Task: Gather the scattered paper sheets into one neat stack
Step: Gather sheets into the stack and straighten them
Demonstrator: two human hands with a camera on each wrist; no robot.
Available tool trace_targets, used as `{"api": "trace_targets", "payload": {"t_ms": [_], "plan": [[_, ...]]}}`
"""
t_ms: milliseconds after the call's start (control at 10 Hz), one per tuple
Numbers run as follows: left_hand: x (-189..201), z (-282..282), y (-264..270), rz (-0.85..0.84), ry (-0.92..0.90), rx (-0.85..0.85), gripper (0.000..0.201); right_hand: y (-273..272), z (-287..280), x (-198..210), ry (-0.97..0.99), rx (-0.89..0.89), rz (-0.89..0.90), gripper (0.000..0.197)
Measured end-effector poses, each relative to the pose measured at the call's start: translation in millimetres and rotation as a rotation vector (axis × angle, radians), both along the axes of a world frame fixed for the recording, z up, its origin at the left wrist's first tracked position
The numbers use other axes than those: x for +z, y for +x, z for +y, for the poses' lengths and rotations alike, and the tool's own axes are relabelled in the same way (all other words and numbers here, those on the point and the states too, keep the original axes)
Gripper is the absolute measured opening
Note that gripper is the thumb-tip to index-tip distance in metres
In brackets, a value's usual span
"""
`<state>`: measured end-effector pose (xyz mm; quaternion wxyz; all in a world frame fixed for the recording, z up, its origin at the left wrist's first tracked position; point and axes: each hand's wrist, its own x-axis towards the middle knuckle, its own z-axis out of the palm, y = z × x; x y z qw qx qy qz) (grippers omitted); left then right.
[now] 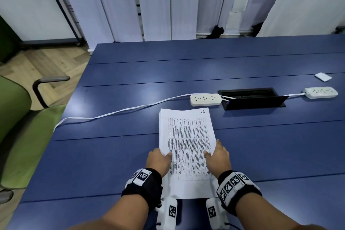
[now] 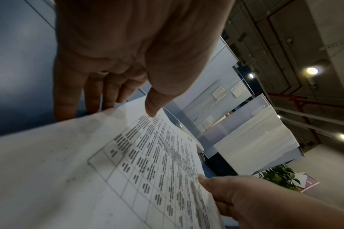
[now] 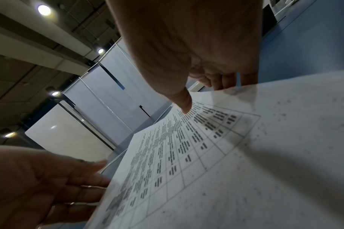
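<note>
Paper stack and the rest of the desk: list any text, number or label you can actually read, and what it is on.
"21": handwritten at the top right corner of the top sheet of the paper stack, also visible in the left wrist view.
Printed table on that sheet: too small and blurred to read.
Square coded markers on the wristbands: patterns only, no readable words.
Power strips: no legible label.

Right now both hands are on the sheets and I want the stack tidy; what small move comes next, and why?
Probably press the two hands inward to square the stack. The left hand and right hand each hold a long side, thumbs on top, and at the far left corner lower sheets peek out past the top sheet, so the edges are not yet flush.
</note>
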<state>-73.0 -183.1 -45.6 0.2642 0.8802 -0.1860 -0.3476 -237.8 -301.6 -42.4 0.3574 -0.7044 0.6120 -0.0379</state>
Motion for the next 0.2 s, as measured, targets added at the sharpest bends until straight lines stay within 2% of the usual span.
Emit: {"api": "trace_targets", "payload": {"t_ms": [200], "plan": [[20,9,1,0.011,-0.052,-0.051,0.038,-8,-3,9,0.024,-0.012,-0.118,0.08]]}}
